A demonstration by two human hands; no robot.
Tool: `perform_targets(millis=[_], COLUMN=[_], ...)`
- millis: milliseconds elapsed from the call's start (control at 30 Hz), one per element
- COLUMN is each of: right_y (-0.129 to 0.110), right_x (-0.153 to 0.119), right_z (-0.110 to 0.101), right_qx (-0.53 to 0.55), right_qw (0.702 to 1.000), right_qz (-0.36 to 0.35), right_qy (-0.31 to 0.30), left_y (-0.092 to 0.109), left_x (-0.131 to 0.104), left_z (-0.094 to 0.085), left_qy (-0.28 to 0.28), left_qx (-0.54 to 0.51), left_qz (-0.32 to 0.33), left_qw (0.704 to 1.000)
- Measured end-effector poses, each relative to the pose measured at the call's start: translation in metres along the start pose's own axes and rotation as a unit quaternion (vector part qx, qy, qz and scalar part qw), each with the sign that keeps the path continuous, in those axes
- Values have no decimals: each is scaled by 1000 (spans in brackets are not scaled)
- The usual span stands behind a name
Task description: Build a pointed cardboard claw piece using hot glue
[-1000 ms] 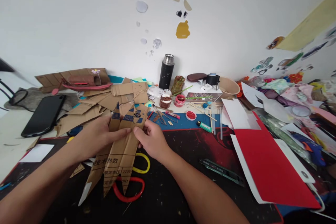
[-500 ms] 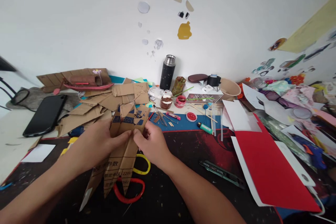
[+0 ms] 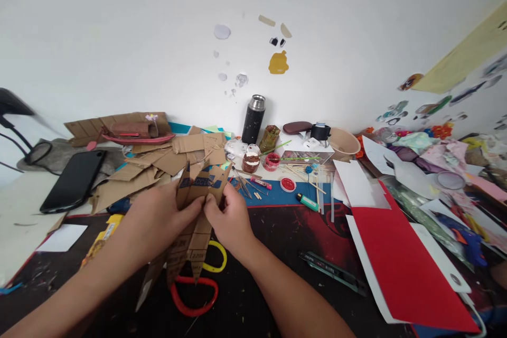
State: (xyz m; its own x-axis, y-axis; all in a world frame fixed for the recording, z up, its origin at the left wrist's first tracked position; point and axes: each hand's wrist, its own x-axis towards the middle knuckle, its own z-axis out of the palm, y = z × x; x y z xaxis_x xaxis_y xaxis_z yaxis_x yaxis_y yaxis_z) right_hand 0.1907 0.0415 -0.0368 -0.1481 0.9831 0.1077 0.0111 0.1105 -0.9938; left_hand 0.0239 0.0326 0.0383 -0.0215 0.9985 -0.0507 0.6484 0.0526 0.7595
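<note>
Between my two hands is a piece of brown cardboard [image 3: 196, 240] with printed lettering, cut into pointed strips at its lower end and ragged at the top. My left hand [image 3: 160, 216] grips it from the left side, thumb across the front. On the right, my right hand [image 3: 230, 216] pinches the same cardboard, its thumb beside the left thumb. Below lie scissors with a red loop [image 3: 194, 296] and a yellow loop, partly hidden by the cardboard. The fingers behind the cardboard are out of sight.
A pile of cardboard scraps [image 3: 158, 163] and a black phone [image 3: 73, 179] lie at left. Behind stand a black flask [image 3: 253, 119] and open paint jars [image 3: 271, 161]. To the right are a utility knife [image 3: 332, 272] and red paper [image 3: 412, 269]. A model boat [image 3: 137, 136] stands by the wall.
The view has tilted upward slightly, so the things on the desk sit lower. The cardboard's pointed strips have swung and bent a little; both hands keep their hold.
</note>
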Motion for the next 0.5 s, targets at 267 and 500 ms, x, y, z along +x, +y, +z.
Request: perform_targets(millis=[267, 500], right_y=[8, 11], right_x=[-2, 1], right_z=[-6, -16], right_qx=[67, 62], right_qw=[996, 997], right_qz=[42, 36], right_qy=[-48, -38], left_y=[11, 0], left_x=[10, 16], left_z=[-12, -8], left_qy=[-31, -96], left_qx=[-57, -141], left_qz=[-43, -75], left_qw=[997, 983])
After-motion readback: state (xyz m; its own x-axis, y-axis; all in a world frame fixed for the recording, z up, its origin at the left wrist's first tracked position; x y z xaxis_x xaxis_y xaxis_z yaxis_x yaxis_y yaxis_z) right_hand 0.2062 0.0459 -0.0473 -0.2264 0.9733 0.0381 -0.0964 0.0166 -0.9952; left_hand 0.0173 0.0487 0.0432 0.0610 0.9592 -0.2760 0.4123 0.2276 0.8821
